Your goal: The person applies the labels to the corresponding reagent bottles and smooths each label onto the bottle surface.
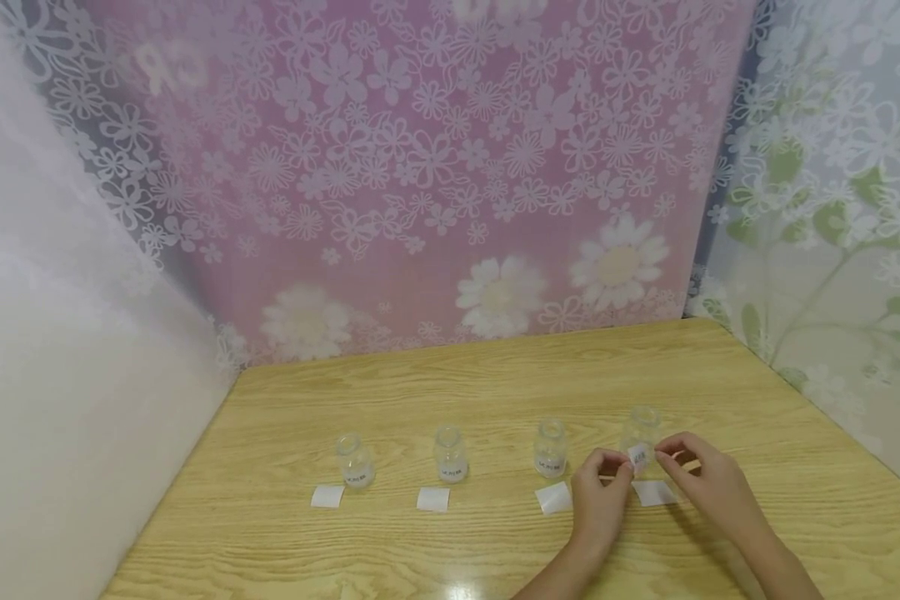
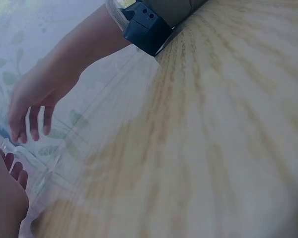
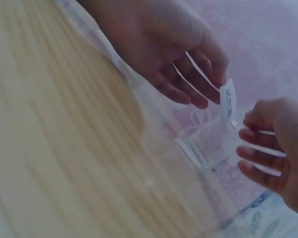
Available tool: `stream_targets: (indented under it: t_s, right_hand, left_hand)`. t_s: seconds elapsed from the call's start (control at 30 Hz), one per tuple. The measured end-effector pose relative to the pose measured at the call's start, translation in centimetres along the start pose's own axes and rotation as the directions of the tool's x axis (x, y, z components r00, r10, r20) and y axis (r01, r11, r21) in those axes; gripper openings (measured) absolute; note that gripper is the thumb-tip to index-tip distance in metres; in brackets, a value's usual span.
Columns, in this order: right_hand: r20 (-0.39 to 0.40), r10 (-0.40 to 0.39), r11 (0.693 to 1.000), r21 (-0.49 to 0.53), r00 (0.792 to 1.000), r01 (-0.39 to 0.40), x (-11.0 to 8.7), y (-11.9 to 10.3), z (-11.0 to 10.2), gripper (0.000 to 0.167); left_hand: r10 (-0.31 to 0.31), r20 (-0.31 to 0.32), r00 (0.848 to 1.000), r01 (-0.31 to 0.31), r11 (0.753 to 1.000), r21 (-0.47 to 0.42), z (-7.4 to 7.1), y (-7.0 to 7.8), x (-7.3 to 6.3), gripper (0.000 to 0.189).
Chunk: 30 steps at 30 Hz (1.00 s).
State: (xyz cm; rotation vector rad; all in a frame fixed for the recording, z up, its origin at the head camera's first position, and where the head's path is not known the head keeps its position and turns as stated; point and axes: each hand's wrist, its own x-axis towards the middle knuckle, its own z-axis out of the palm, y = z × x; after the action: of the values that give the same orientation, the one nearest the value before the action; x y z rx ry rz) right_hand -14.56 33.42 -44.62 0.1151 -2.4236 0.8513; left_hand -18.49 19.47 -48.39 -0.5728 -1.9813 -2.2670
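My left hand (image 1: 598, 493) pinches a small white label (image 1: 637, 457) with dark writing between thumb and finger. The label stands tilted in front of the rightmost clear glass jar (image 1: 646, 419). My right hand (image 1: 712, 483) is just right of the label, fingers bent and tips close to the jar; whether they touch it is unclear. In the right wrist view, the label (image 3: 228, 101) hangs from the left hand's (image 3: 164, 47) fingertips, beside the right hand (image 3: 285, 148). Below the hands a white paper piece (image 1: 655, 493) lies on the table.
Three more glass jars, the left (image 1: 355, 461), the middle (image 1: 451, 455) and the right (image 1: 551, 448), stand in a row with written labels on their fronts. White paper pieces (image 1: 432, 499) lie before them on the wooden table (image 1: 390, 392). Flowered curtains (image 1: 435, 158) hang behind.
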Motion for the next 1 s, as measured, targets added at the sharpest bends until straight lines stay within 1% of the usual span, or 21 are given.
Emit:
stream_targets:
  t_s: [0.03, 0.1, 0.23, 0.33, 0.5, 0.57, 0.7, 0.87, 1.0]
  right_hand:
    - [0.007, 0.037, 0.999, -0.002, 0.999, -0.037, 0.03, 0.1, -0.15, 0.007]
    - [0.044, 0.09, 0.996, 0.013, 0.995, -0.09, 0.04, 0.32, -0.38, 0.012]
    - [0.128, 0.12, 0.989, 0.075, 0.984, -0.13, 0.04, 0.57, -0.47, 0.016]
    - [0.156, 0.138, 0.982, 0.106, 0.978, -0.155, 0.08, 0.75, -0.37, 0.016]
    - [0.167, 0.164, 0.974, 0.128, 0.972, -0.186, 0.1, 1.05, -0.23, 0.019]
    - [0.17, 0.163, 0.972, 0.142, 0.972, -0.188, 0.06, 1.1, -0.25, 0.019]
    - [0.174, 0.175, 0.966, 0.16, 0.969, -0.203, 0.02, 0.91, -0.35, 0.017]
    - [0.148, 0.173, 0.968, 0.157, 0.974, -0.196, 0.11, 0.75, -0.44, 0.013]
    - [0.134, 0.155, 0.976, 0.131, 0.979, -0.172, 0.14, 1.07, -0.64, 0.009]
  left_hand:
    - [0.002, 0.0, 1.0, -0.002, 1.0, -0.011, 0.0, 0.03, 0.02, 0.004]
    - [0.012, 0.001, 1.0, -0.012, 0.999, -0.03, 0.04, 0.04, 0.07, 0.003]
    - [0.016, 0.007, 1.0, -0.015, 0.998, -0.057, 0.05, -0.03, 0.13, 0.003]
    - [0.009, 0.008, 1.0, -0.008, 0.998, -0.064, 0.04, -0.1, 0.16, 0.005]
    - [-0.006, 0.009, 1.0, 0.006, 0.998, -0.068, 0.07, -0.02, 0.15, 0.003]
    - [-0.018, 0.008, 1.0, 0.019, 0.998, -0.065, 0.09, 0.36, 0.0, 0.004]
    - [-0.023, 0.011, 1.0, 0.024, 0.998, -0.056, 0.13, 0.6, -0.13, 0.002]
    - [-0.016, 0.024, 1.0, 0.016, 1.0, -0.012, 0.07, 0.46, -0.1, 0.002]
    - [-0.015, 0.018, 1.0, 0.014, 0.999, 0.05, 0.06, 0.37, -0.01, 0.004]
